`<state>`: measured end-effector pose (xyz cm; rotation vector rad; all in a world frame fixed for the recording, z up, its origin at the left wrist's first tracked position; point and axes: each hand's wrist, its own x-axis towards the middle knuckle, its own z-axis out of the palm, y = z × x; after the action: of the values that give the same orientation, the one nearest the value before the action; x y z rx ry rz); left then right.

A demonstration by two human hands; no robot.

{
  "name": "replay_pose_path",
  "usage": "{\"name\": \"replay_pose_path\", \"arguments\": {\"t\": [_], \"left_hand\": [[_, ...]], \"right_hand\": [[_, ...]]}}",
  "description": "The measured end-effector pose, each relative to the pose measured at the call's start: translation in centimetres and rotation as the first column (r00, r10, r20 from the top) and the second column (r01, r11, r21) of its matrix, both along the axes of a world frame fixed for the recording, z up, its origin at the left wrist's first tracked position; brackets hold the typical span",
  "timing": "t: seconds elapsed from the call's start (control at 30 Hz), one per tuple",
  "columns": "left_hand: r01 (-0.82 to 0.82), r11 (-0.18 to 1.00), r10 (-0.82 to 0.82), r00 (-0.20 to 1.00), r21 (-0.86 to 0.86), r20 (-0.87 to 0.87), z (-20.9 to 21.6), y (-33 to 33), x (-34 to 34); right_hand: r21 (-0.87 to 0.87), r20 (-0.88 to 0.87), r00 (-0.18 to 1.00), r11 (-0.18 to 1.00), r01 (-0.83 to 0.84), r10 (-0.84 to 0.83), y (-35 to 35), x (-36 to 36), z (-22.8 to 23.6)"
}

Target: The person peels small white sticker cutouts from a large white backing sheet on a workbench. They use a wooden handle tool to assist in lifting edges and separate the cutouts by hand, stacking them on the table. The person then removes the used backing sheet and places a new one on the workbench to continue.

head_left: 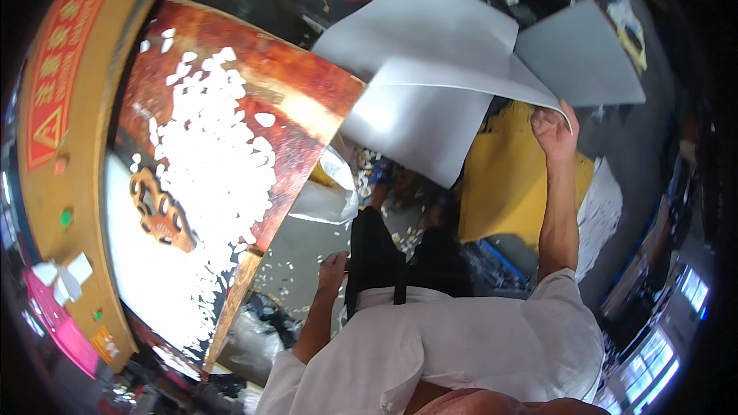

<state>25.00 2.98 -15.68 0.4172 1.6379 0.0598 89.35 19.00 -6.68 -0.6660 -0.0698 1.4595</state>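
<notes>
My right hand (555, 129) is closed on the edge of a large, flexible, pale grey sheet (461, 31), at its right end. The sheet bends and curls up along the gripped side. Below it a second smooth grey sheet (415, 127) shows, though I cannot tell whether the two are joined. Low beside my thigh hangs my left hand (333, 269), its fingers curled in, with nothing visible in them. It is apart from the worn reddish-brown board (304, 96) on the left, which carries a heap of small white cut pieces (215, 131).
An orange-brown tool with holes (161, 211) lies on a white pad (127, 242) beside the pieces. A yellow-orange machine (84, 184) borders the left. Another grey sheet (580, 54) lies at the far right, near a yellow panel (500, 177). A white sack (327, 200) stands by the board; scraps litter the floor.
</notes>
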Motion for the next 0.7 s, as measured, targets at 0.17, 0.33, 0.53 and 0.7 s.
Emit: {"name": "replay_pose_path", "arguments": {"t": [0.17,0.33,0.53,0.7], "left_hand": [[-0.252,0.96,0.238,0.964,0.121,0.118,2.2,-1.1,1.3],[-0.238,0.949,0.242,0.97,0.205,0.009,1.5,-7.7,1.7],[-0.115,0.923,0.202,0.957,0.366,-0.209,2.9,-16.4,3.8],[0.056,0.873,0.16,0.905,0.485,-0.393,9.1,-18.5,4.8]], "right_hand": [[0.172,0.153,0.988,0.985,-0.02,-0.007,4.4,5.5,12.3],[0.306,0.318,0.935,0.917,-0.258,0.157,6.1,4.6,26.2],[0.357,0.467,0.857,0.84,-0.408,0.218,4.1,-2.1,33.7],[0.493,0.465,0.874,0.78,-0.387,0.139,4.9,-5.9,37.3]]}}
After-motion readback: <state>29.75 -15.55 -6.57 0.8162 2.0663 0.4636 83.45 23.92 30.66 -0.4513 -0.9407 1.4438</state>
